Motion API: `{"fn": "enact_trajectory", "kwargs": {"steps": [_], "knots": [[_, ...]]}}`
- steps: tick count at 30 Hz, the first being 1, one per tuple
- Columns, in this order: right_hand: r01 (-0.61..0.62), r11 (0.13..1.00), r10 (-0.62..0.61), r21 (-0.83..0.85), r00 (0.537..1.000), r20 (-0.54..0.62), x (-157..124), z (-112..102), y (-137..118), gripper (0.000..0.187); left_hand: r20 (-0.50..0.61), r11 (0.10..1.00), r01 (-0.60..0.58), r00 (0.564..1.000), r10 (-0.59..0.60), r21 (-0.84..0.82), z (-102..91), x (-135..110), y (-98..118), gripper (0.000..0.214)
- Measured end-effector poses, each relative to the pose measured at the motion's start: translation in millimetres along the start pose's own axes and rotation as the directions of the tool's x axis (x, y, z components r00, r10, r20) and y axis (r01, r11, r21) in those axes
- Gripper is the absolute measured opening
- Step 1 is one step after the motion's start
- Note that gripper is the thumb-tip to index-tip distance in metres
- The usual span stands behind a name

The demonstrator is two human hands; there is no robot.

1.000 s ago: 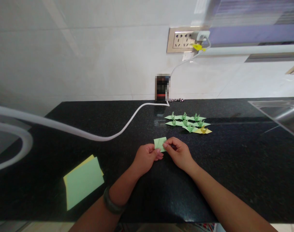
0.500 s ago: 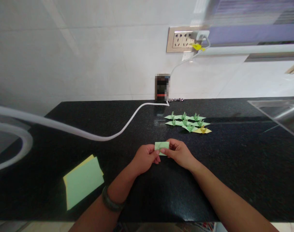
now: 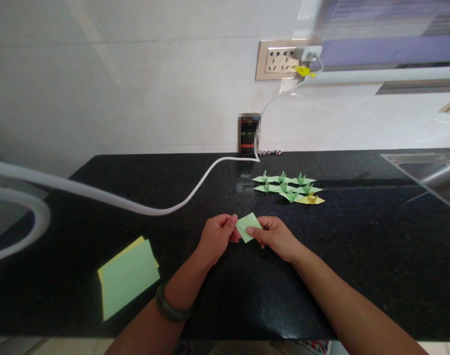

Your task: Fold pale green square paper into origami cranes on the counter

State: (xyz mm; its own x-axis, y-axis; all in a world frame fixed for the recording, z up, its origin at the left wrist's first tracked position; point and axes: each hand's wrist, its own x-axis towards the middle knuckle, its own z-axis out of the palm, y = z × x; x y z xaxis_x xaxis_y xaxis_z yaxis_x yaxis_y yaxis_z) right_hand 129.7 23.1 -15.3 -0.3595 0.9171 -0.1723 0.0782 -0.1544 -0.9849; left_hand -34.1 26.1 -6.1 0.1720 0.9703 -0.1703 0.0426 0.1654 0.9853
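Folded: seven green paper cranes (image 3: 283,188), one yellow paper crane (image 3: 311,199), far right. In hand, near centre: green paper square (image 3: 251,221), folded flat only; right hand (image 3: 277,238) clamps it, left hand (image 3: 218,236) at its left corner, pinch cannot be told. Unfolded: paper sheets (image 3: 131,281), near left.

We are seeing dark object (image 3: 249,134) only as pixel blocks. White cable (image 3: 154,211) is running off left edge; sink (image 3: 443,176) is extending past right edge. Green sheet (image 3: 131,281) is hiding most of yellow sheet (image 3: 132,248); right hand (image 3: 279,237) is covering part of folded green paper (image 3: 247,223).
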Motion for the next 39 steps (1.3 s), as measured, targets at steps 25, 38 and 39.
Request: {"fn": "enact_trajectory", "kwargs": {"steps": [25,38,39], "knots": [[0.026,0.993,-0.019,0.115,0.998,-0.064,1.7,16.3,4.8,0.025,-0.054,0.991,-0.117,0.991,0.120,0.059,1.6,0.1,-9.2,0.025],[0.014,0.993,-0.005,0.116,0.997,-0.076,0.5,16.5,3.0,0.033,-0.038,0.997,-0.043,0.998,0.041,-0.058,4.1,-2.6,0.0,0.022],[0.015,0.993,-0.006,0.117,0.997,-0.076,0.6,16.5,3.0,0.033,-0.039,0.997,-0.040,0.999,0.037,-0.071,4.4,-2.6,0.1,0.021]]}}
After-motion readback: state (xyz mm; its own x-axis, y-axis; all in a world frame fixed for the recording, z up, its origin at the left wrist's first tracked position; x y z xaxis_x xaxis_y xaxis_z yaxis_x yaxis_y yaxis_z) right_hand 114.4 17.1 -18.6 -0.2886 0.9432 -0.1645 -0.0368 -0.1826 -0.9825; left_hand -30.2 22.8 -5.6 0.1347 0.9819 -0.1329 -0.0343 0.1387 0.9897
